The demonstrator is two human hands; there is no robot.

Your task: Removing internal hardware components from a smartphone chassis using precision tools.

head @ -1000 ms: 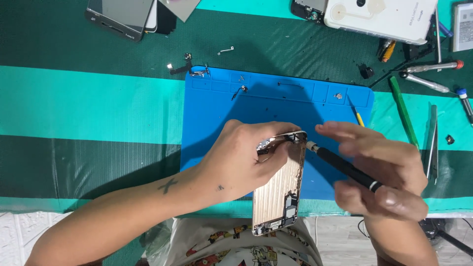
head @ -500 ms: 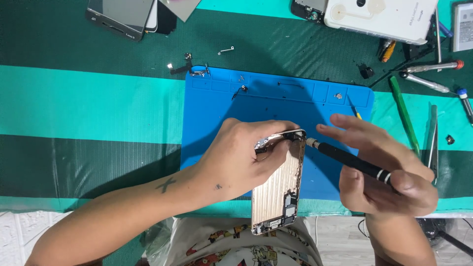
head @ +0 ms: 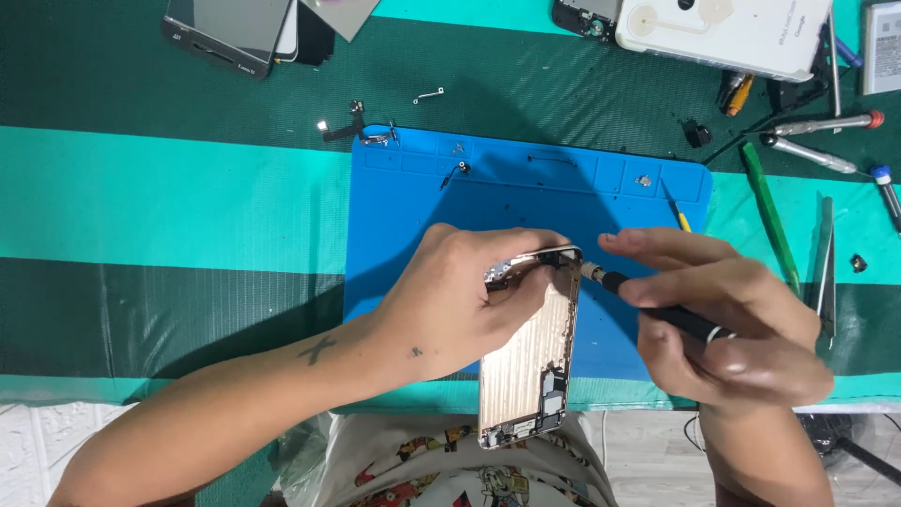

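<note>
The left hand (head: 460, 300) is wrapped around the upper end of a gold phone housing (head: 530, 361), fingers curled shut on its rim, holding it tilted above the near edge of the blue repair mat (head: 526, 197). The housing's open inside faces right, its lower end hanging over the person's lap, past the mat's near edge. The right hand (head: 727, 324) is closed around a black precision screwdriver (head: 657, 305), forefinger stretched along the top, with the metal tip touching the housing's top corner, just right of the left hand's fingertips.

It looks like a screw at that top corner is being worked, so this would be the stripping-down stage, with the shell mostly bare already. The next move calls for the tip to stay seated square in the screw while the left hand keeps the housing from twisting; whether the screw is in or out I cannot tell, it is too small.

Small loose parts (head: 460, 169) lie in the mat's far trays. Right of the mat lie a green pry tool (head: 770, 211) and tweezers (head: 824, 263); beyond its far left corner lies a phone screen (head: 230, 28).
</note>
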